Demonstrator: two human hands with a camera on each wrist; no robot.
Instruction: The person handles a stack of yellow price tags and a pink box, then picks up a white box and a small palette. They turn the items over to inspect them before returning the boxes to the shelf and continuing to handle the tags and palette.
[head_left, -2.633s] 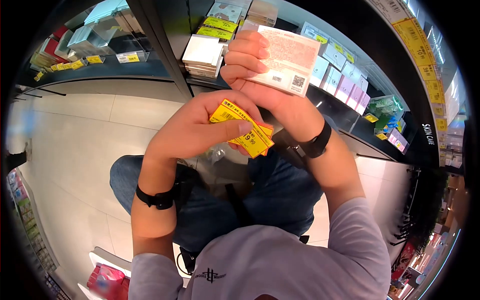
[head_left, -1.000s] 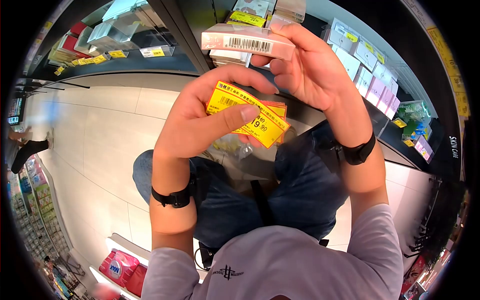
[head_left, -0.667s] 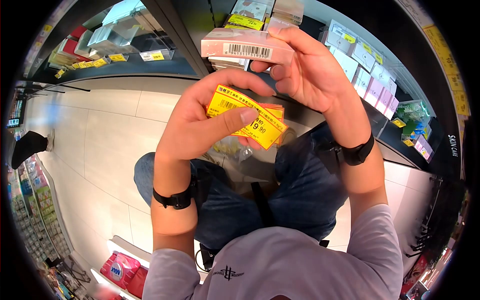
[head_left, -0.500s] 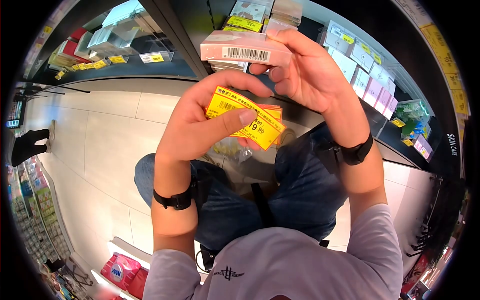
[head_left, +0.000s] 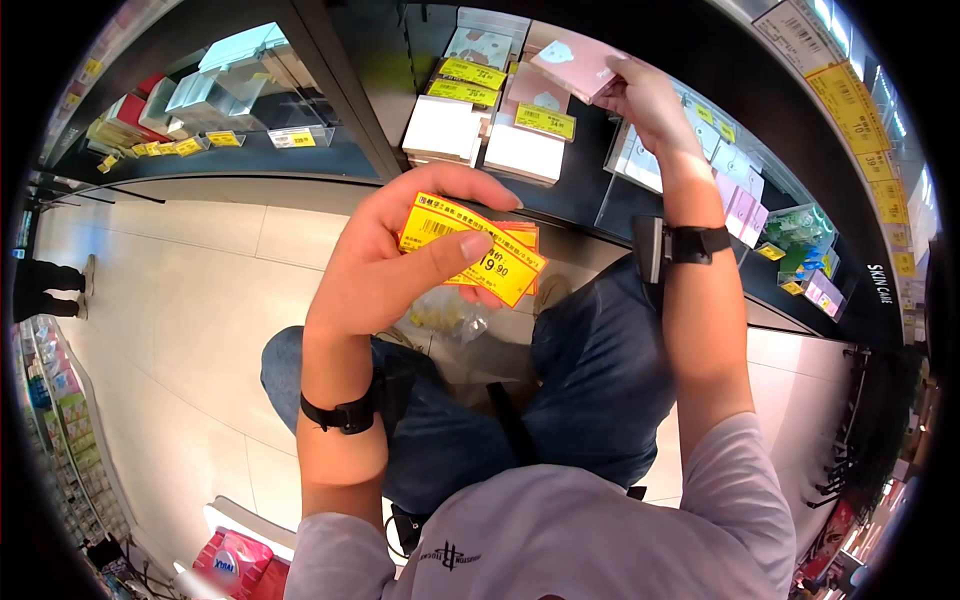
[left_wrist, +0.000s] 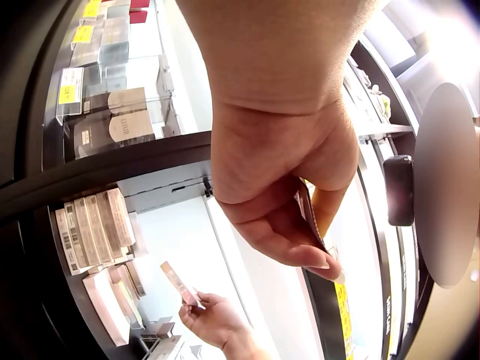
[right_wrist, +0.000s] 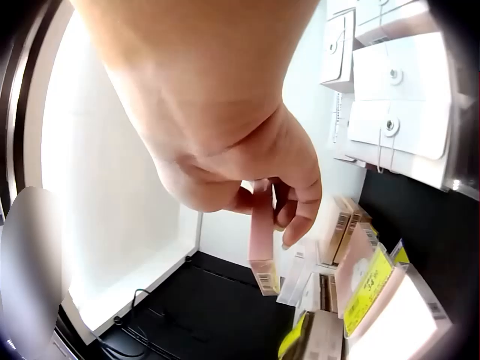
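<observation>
My left hand (head_left: 395, 255) pinches a small fan of yellow price tags (head_left: 480, 250) under its thumb, in front of the shelf. Up at the shelf, my right hand (head_left: 655, 110) grips a flat pink box (head_left: 575, 68) by one end, above the dark shelf surface. In the right wrist view the pink box (right_wrist: 262, 232) hangs on edge between thumb and fingers of the right hand (right_wrist: 240, 165). The left wrist view has the left hand (left_wrist: 281, 180) curled round the tags, whose faces are turned away there.
Stacks of boxes (head_left: 525, 150) with yellow labels stand left of the held box. White boxes (right_wrist: 401, 97) with string closures stand on the other side. A clear plastic bag (head_left: 445, 315) lies below the left hand. Another person's legs (head_left: 50, 290) show at the far left.
My right hand has moved away from the left hand, up and to the right over the shelf, with the pink box turned face up. The left hand still holds the tags.
</observation>
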